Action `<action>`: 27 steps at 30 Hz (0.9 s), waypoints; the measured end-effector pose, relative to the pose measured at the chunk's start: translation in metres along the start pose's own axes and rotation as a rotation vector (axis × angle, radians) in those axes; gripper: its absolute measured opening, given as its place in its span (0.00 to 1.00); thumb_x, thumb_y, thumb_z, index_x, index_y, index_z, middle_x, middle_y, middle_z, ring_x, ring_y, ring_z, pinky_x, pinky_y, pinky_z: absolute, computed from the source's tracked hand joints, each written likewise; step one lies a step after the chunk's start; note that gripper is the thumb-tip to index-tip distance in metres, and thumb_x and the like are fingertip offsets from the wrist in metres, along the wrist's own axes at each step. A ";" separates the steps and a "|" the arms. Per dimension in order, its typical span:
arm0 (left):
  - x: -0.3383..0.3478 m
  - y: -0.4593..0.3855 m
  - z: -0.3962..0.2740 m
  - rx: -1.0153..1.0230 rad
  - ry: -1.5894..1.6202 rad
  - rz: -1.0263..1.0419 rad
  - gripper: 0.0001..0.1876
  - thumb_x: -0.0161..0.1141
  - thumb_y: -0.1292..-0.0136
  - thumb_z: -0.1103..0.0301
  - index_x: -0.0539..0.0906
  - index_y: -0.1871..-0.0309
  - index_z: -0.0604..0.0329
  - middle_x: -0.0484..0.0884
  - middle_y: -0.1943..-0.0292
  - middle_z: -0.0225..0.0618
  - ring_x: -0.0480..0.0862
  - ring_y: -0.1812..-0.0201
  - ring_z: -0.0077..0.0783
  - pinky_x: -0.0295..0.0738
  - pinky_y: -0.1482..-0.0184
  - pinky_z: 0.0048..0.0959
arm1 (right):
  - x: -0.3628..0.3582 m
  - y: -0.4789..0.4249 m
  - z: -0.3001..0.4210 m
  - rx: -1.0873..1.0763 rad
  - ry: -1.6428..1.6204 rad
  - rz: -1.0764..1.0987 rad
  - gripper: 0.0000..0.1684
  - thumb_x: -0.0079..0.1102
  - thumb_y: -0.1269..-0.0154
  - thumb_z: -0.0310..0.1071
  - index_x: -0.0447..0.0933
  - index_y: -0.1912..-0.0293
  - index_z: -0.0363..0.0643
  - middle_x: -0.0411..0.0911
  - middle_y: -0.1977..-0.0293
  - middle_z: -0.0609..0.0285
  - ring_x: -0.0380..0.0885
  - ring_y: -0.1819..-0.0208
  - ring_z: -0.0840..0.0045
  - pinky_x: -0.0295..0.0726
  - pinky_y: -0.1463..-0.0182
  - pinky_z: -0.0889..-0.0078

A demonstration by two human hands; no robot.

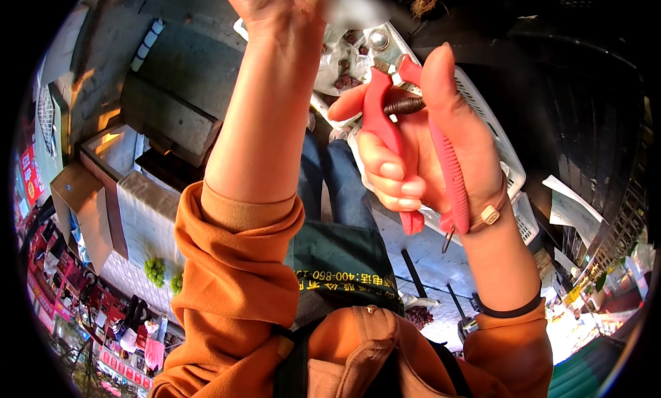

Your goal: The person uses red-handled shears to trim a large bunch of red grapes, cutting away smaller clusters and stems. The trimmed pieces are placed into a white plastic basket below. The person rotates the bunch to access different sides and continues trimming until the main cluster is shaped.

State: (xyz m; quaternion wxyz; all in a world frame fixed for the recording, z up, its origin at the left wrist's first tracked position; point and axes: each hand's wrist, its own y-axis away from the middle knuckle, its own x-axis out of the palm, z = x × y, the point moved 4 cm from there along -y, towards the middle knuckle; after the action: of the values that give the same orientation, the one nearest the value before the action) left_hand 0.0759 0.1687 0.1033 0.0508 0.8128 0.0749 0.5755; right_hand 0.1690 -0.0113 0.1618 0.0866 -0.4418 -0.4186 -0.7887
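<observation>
My right hand (413, 155) is wrapped around a pair of pruning shears with red handles (451, 176). The handles stand apart, with a dark coil spring (404, 105) between them. My left hand (289, 0) reaches to the upper edge of the view, where its fingers are mostly cut off, so I cannot make out what it holds. A whitish blurred patch beside it hides part of the scene. Beyond the shears, a white plastic basket (323, 104) contains clear plastic bags (330, 70) and dark red grapes (347, 81). A shiny round metal piece (378, 40) is there too.
White perforated baskets (516, 178) extend under my right forearm. Black crates (614, 232) and a sheet of paper (573, 207) are at right. To the left are an open cardboard box (82, 207) and green grapes (155, 271). Dark red grapes (419, 317) hang low near my apron (335, 248).
</observation>
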 end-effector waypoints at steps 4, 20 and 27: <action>0.005 0.001 -0.004 -0.089 0.016 0.164 0.22 0.50 0.20 0.46 0.80 0.43 0.55 0.84 0.48 0.41 0.84 0.47 0.42 0.83 0.39 0.46 | -0.001 0.001 -0.001 0.004 0.030 0.002 0.58 0.29 0.25 0.79 0.68 0.34 0.27 0.73 0.74 0.62 0.68 0.83 0.86 0.73 0.79 0.81; 0.021 -0.001 0.009 -0.312 0.381 0.496 0.18 0.51 0.23 0.53 0.79 0.45 0.57 0.82 0.53 0.36 0.81 0.53 0.40 0.82 0.51 0.45 | -0.003 -0.003 0.001 -0.019 0.092 -0.012 0.59 0.32 0.28 0.82 0.71 0.38 0.29 0.73 0.76 0.64 0.67 0.85 0.88 0.70 0.81 0.83; 0.019 -0.002 0.008 -0.206 0.195 0.510 0.20 0.49 0.22 0.53 0.77 0.38 0.56 0.82 0.51 0.36 0.82 0.51 0.43 0.84 0.51 0.48 | -0.018 -0.006 -0.001 -0.043 0.081 0.039 0.41 0.48 0.23 0.71 0.76 0.45 0.38 0.71 0.78 0.67 0.64 0.84 0.89 0.64 0.82 0.84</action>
State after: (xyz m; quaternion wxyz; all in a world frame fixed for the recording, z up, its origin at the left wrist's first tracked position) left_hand 0.0897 0.1743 0.1180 -0.0208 0.7366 -0.1864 0.6498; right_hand 0.1759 -0.0128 0.1441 0.1095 -0.4196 -0.3890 -0.8128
